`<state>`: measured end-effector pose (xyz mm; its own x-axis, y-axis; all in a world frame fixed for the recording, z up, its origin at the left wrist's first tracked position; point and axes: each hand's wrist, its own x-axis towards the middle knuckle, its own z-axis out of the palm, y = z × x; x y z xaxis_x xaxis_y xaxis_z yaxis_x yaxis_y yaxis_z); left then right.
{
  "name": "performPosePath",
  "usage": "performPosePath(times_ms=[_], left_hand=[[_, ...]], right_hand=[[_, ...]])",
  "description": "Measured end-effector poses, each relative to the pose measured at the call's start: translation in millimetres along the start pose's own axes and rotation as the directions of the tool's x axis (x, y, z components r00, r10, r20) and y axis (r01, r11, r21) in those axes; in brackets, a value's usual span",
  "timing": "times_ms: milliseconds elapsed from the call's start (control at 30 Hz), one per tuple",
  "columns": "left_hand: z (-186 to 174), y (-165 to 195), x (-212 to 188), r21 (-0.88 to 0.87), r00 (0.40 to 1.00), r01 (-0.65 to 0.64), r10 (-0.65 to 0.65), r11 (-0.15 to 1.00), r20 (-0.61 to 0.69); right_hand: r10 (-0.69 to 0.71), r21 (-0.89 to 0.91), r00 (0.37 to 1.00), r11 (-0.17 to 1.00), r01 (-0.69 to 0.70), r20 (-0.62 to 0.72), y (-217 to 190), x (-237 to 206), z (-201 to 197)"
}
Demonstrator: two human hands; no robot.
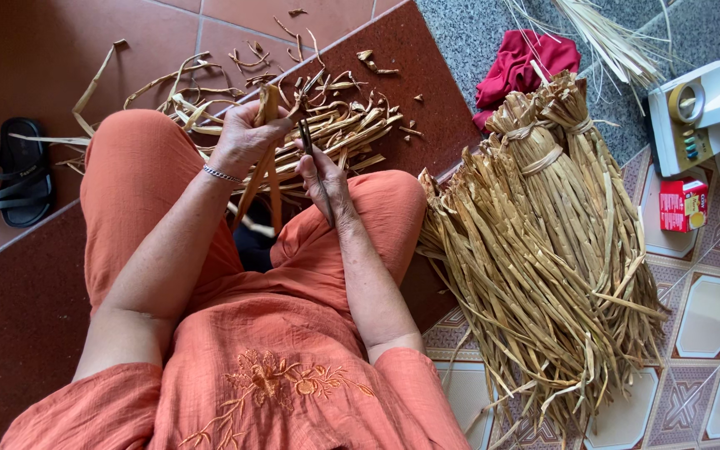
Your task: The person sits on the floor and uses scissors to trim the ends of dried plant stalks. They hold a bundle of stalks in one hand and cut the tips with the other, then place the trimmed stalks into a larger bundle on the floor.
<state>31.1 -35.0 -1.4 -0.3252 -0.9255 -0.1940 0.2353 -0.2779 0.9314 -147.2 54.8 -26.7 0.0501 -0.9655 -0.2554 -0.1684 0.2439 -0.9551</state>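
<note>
The biggest thing in view was the pile of tied straw bundles (543, 250), lying on the patterned floor (710, 317) to my right, well apart from my hands. Ahead of my knees lay a loose heap of dried strips (335, 125) on the dark step (427, 92). My left hand (247, 137) was closed around a few long dried strips (267, 179), gripping them near their upper end so that they hung down between my knees. My right hand (320, 171) was closed on a thin dark blade (310, 146), its tip just beside the held strips. To do this well, I judged I needed to keep the strips taut with the left fingers (272, 123), hold the blade steady and angled away from that thumb, and work in short strokes so that the fibre split along its length rather than tearing across.
</note>
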Motion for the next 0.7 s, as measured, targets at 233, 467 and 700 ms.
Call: performPosePath(times_ms=[233,467,700], left_hand=[[-9.0,-17.8,3.5,0.051,0.995,0.077,-0.073,0.996,-0.074],[-1.9,-27.2,4.3,0.173,0.999,0.014,-0.006,0.985,-0.046],[-0.4,-33.5,6.2,0.132,0.998,0.044,-0.037,0.99,-0.052]], right_hand=[[-0.058,-0.124,0.997,0.991,0.052,-0.042,-9.4,-5.9,-0.2],[-0.245,-0.277,0.967,0.936,0.218,-0.067,-7.0,-6.3,1.6],[-0.104,-0.315,0.991,0.947,0.071,-0.088,1.4,-6.9,5.8]])
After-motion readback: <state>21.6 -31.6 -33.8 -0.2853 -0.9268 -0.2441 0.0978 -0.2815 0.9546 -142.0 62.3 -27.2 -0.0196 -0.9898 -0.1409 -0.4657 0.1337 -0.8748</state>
